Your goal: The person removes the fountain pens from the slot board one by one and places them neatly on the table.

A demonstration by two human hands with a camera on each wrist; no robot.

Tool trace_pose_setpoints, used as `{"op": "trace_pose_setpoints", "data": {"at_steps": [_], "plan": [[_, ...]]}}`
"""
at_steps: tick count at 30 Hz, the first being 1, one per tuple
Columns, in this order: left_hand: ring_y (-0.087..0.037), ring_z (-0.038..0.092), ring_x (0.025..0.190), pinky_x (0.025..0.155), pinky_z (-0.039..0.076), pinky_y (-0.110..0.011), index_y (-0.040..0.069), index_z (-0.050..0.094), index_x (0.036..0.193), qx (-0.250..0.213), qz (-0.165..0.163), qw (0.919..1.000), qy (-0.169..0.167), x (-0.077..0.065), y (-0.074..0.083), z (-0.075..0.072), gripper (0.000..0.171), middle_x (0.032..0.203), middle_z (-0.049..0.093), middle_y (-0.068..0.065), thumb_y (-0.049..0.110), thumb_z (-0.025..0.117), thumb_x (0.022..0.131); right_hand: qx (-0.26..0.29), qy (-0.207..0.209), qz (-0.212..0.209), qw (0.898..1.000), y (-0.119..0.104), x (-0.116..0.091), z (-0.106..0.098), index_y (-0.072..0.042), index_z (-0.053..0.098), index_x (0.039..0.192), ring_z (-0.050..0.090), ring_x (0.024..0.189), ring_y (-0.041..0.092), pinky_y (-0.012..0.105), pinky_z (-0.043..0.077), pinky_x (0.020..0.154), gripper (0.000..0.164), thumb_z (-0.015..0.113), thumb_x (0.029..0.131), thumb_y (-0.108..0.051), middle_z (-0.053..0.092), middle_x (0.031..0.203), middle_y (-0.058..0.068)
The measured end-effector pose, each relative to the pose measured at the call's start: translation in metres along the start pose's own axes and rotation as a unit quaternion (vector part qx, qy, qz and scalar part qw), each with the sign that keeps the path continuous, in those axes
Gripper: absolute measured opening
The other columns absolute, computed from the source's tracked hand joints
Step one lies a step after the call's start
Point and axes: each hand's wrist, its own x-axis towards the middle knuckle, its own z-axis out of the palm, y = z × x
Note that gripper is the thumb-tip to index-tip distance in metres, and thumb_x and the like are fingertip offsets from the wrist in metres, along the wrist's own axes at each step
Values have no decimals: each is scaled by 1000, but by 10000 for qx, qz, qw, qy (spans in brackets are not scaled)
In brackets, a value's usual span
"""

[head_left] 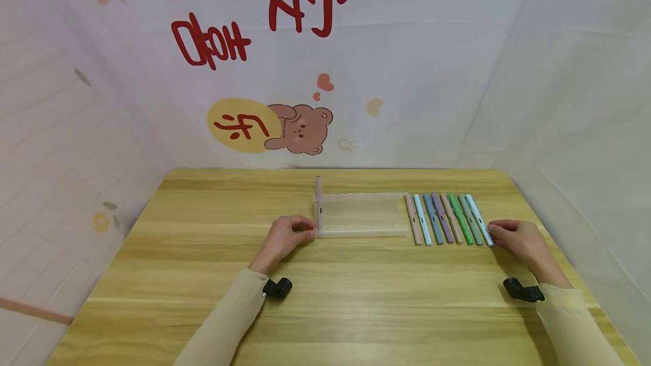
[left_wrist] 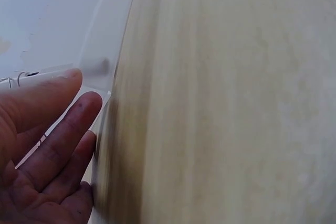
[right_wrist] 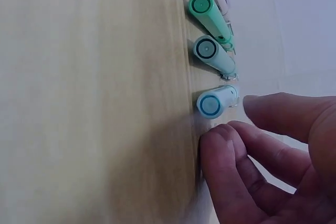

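My left hand [head_left: 289,237] is at the left end of a translucent tray [head_left: 362,234]. In the left wrist view its fingers [left_wrist: 79,114] lie fairly straight against the tray's corner, with the thumb over the edge. A pale pinkish pen [head_left: 319,208] lies along that end of the tray. My right hand [head_left: 519,240] is at the right end of a row of pens, beside a light blue pen [head_left: 480,220]. In the right wrist view a gap shows between the thumb and the bent fingers, close to that pen's end [right_wrist: 211,106]; nothing is held.
Left of the light blue pen lie several more, among them a grey-green pen [head_left: 471,220], a green pen [head_left: 460,219], a purple pen [head_left: 442,218] and a beige pen [head_left: 413,219] near the tray. Wood-grain table [head_left: 356,298]; a printed white backdrop [head_left: 417,61] rises behind it.
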Motion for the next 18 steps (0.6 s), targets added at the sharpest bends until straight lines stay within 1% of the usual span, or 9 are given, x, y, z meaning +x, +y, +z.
{"op": "trace_pose_setpoints", "data": {"at_steps": [3, 5, 6, 8, 10, 12, 14, 18], "plan": [[-15, 66, 98, 92, 52, -41, 14, 80, 103, -42, 35, 10000, 30, -1, 0, -1, 12, 102, 76, 3, 12, 80, 91, -6, 183, -66, 9998, 0, -5, 2, 15, 56, 137, 65, 81, -6, 16, 54, 68, 58, 55, 108, -35, 68, 122, 29], [-16, 66, 98, 92, 52, -41, 13, 80, 103, -55, 70, 10000, 19, -1, 0, 0, 12, 101, 76, 3, 11, 80, 91, 36, 317, -81, 9995, -1, -8, 2, 14, 55, 138, 66, 79, -5, 17, 54, 67, 58, 56, 107, -36, 70, 118, 25], [-15, 66, 98, 92, 52, -40, 13, 80, 103, -46, 75, 10000, 9, -1, 0, 0, 12, 101, 76, 3, 11, 80, 91, 41, 372, -111, 9992, -3, -11, 3, 13, 55, 139, 67, 79, -5, 18, 54, 67, 59, 56, 107, -37, 72, 116, 20], [-15, 66, 98, 91, 52, -40, 13, 80, 103, -13, 69, 10000, -2, -1, 0, 0, 12, 101, 76, 3, 12, 79, 91, 189, 443, -199, 9986, -9, -15, 4, 11, 54, 141, 67, 81, -5, 19, 55, 68, 60, 57, 107, -37, 74, 110, 3], [-15, 66, 98, 91, 51, -40, 14, 80, 103, 36, 64, 10000, 7, -1, -1, 0, 12, 102, 76, 4, 12, 79, 91, 325, 504, -322, 9977, -18, -19, 6, 10, 53, 142, 67, 83, -6, 20, 56, 68, 61, 58, 106, -39, 70, 105, -14], [-15, 66, 98, 92, 51, -40, 14, 80, 104, 61, 65, 10000, 15, -1, 0, -1, 13, 101, 76, 4, 11, 79, 91, 418, 573, -465, 9964, -30, -23, 9, 8, 54, 142, 67, 85, -6, 19, 56, 69, 61, 60, 105, -40, 65, 102, -24], [-16, 66, 98, 92, 51, -41, 13, 80, 105, 89, 85, 9999, 31, -1, 0, -2, 14, 100, 76, 3, 11, 79, 91, 432, 669, -611, 9949, -43, -26, 13, 5, 56, 142, 66, 86, -7, 18, 54, 70, 59, 60, 105, -41, 65, 100, -26], [-16, 66, 96, 91, 51, -40, 11, 80, 106, 92, 178, 9998, -23, -3, 0, -3, 14, 98, 76, 2, 11, 79, 92, 383, 861, -904, 9914, -67, -33, 25, -1, 60, 140, 63, 89, -10, 15, 49, 70, 53, 61, 105, -40, 68, 104, -22]]}}
